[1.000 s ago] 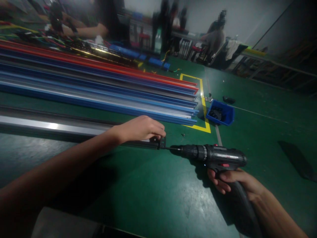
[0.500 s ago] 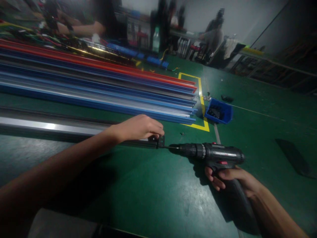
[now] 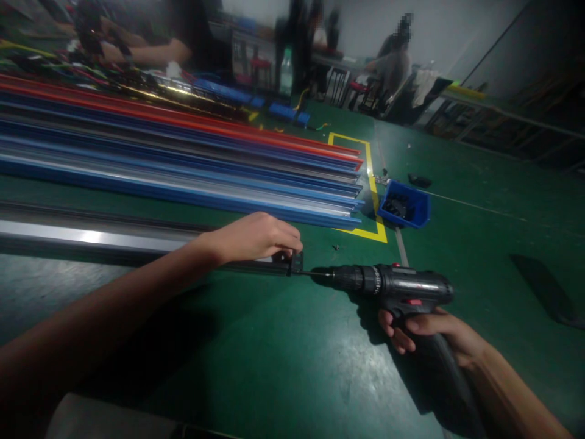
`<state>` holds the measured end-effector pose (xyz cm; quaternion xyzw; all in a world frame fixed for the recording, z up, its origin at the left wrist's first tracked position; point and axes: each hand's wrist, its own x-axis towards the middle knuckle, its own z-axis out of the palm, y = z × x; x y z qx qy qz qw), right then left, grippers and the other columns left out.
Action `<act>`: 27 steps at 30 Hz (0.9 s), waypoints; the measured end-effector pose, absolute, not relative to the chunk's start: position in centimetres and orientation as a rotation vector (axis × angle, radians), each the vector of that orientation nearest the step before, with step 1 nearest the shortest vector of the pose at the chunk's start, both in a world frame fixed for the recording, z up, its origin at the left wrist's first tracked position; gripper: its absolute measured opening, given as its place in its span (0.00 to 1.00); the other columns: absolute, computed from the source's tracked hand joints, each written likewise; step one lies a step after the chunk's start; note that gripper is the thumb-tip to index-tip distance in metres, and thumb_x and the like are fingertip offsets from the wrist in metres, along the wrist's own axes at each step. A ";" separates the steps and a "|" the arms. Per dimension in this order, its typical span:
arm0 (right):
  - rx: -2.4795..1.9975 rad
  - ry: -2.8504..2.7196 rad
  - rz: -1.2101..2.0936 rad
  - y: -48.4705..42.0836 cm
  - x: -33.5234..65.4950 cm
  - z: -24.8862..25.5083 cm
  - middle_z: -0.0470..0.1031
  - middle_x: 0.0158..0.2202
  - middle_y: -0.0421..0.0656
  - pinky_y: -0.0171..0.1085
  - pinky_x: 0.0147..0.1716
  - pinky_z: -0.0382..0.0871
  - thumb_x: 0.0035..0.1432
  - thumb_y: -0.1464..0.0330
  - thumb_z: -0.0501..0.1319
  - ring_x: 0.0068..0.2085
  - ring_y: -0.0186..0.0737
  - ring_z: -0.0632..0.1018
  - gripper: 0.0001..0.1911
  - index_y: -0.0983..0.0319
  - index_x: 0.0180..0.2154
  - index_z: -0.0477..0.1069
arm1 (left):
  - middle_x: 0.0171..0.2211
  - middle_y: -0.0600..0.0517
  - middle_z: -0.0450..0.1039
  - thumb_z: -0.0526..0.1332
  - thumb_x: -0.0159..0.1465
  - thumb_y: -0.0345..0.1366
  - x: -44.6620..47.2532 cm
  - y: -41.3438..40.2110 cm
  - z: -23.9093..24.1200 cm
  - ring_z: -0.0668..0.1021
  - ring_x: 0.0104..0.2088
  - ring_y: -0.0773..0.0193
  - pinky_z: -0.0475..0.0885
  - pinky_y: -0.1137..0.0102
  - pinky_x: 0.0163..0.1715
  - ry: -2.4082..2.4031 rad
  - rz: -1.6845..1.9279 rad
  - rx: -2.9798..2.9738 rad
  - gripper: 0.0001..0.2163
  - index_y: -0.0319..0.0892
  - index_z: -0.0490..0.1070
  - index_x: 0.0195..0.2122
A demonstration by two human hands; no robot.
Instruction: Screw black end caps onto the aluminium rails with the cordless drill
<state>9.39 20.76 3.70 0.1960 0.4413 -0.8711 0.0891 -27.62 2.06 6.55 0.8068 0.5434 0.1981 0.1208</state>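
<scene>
My right hand (image 3: 425, 332) is wrapped round the grip of a black cordless drill (image 3: 402, 285) with red switches. Its long thin bit (image 3: 313, 274) points left and meets a small black end cap (image 3: 296, 263) at the end of a grey metal profile (image 3: 114, 239). My left hand (image 3: 262, 236) is closed over that end, its fingertips pinching the end cap against the profile. The left palm hides part of the profile. Whether a screw sits at the tip of the bit is too small to tell.
Behind the profile lie several long blue and red profiles (image 3: 219, 177) on the green surface. A blue bin (image 3: 406, 206) with black parts stands past a yellow tape outline (image 3: 375, 207). A small screw (image 3: 337, 247) lies nearby. Another person's arm (image 3: 150, 53) reaches in at the upper left.
Both hands, the drill and the end cap stay in nearly the same place. The view has shifted very slightly.
</scene>
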 end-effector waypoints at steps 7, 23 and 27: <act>0.602 1.323 -2.583 20.7 9.6 3.7 0.81 0.40 0.50 0.34 0.38 0.78 0.57 0.68 0.70 0.33 0.36 0.81 0.16 0.70 0.46 0.82 | 0.39 0.55 0.80 0.59 0.70 0.28 -27.7 2.0 6.4 0.79 0.37 0.68 0.66 0.74 0.36 1.587 0.604 2.350 0.10 0.46 0.79 0.40; 0.589 1.336 -2.582 20.8 9.6 3.5 0.81 0.40 0.51 0.35 0.38 0.78 0.57 0.68 0.70 0.33 0.36 0.81 0.17 0.69 0.47 0.82 | 0.39 0.55 0.80 0.57 0.71 0.28 -27.6 2.1 6.5 0.79 0.37 0.69 0.67 0.74 0.37 1.602 0.589 2.330 0.10 0.46 0.79 0.40; 0.605 1.333 -2.577 20.8 9.5 3.6 0.81 0.41 0.51 0.35 0.38 0.78 0.56 0.68 0.70 0.33 0.37 0.81 0.17 0.69 0.46 0.82 | 0.38 0.55 0.79 0.58 0.70 0.28 -27.5 2.0 6.6 0.79 0.36 0.69 0.67 0.74 0.37 1.593 0.605 2.319 0.10 0.46 0.79 0.39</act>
